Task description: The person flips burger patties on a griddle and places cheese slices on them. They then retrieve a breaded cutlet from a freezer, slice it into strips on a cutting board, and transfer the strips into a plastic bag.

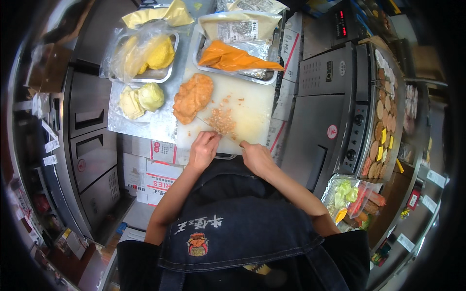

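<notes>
My right hand (256, 156) is closed around the handle of a knife (228, 138), whose thin blade lies across the lower part of a white cutting board (255, 109). The bunched fingertips of my left hand (204, 149) meet at the blade; whether they pinch it or a small scrap cannot be told. Small chopped orange-brown bits (222, 122) are spread just beyond the blade. A flat fried cutlet (193, 97) rests on the board's left side. Left of it, a pale cabbage or lettuce piece (151, 96) touches a stack of pale yellow slices (131, 103).
Behind stand a metal tray (174, 69) with bagged yellow food and a tray (251, 79) with an orange piping bag (233, 58). To the right, a griddle (395, 152) holds patties. A clear container of lettuce (344, 192) sits lower right.
</notes>
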The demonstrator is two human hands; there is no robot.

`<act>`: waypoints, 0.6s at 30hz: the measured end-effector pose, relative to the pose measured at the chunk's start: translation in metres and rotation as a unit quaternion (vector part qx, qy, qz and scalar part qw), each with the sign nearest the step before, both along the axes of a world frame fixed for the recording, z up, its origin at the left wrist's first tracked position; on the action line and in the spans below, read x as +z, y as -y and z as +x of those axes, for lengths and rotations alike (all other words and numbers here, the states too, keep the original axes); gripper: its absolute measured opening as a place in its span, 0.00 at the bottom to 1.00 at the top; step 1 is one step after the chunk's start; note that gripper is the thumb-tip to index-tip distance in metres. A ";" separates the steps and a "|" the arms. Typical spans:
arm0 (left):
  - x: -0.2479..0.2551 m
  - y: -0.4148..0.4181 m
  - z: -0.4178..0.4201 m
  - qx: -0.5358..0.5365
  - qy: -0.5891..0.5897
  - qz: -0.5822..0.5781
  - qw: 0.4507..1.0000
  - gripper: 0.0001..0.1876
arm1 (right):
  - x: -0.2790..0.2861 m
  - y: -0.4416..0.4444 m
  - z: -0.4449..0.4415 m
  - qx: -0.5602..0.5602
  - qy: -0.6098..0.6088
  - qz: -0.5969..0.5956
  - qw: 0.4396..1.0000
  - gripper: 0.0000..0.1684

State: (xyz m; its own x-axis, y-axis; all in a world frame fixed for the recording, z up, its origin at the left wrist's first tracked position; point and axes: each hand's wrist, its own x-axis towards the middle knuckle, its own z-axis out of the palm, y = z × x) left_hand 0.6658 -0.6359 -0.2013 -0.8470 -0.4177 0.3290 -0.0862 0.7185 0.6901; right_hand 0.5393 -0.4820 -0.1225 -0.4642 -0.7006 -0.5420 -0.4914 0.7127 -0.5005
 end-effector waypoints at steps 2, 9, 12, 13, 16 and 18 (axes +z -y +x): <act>-0.005 0.000 0.005 0.011 -0.002 -0.014 1.000 0.10 | 0.001 -0.003 0.001 0.020 -0.001 0.019 1.000 0.12; 0.001 0.000 0.007 -0.018 0.009 0.004 1.000 0.11 | -0.013 0.008 0.002 0.013 -0.008 -0.022 1.000 0.12; 0.004 0.002 0.014 -0.024 -0.003 -0.010 1.000 0.12 | -0.002 0.000 0.001 0.025 0.002 -0.013 1.000 0.13; 0.001 0.002 0.018 -0.023 -0.001 -0.013 1.000 0.13 | 0.001 -0.003 0.002 0.032 0.006 -0.002 0.999 0.14; -0.006 0.002 0.023 -0.029 0.023 -0.019 0.999 0.13 | -0.004 0.000 0.004 0.062 -0.004 0.023 0.998 0.15; -0.006 0.002 0.022 -0.033 0.029 -0.022 0.999 0.13 | -0.016 0.006 0.005 0.038 -0.001 -0.013 0.999 0.13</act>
State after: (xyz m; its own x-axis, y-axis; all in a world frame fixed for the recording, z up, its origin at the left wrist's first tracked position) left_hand 0.6876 -0.6380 -0.2071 -0.8905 -0.3461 0.2953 -0.0766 0.7538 0.6526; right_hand 0.5439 -0.4878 -0.1381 -0.4103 -0.7478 -0.5219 -0.5438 0.6601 -0.5182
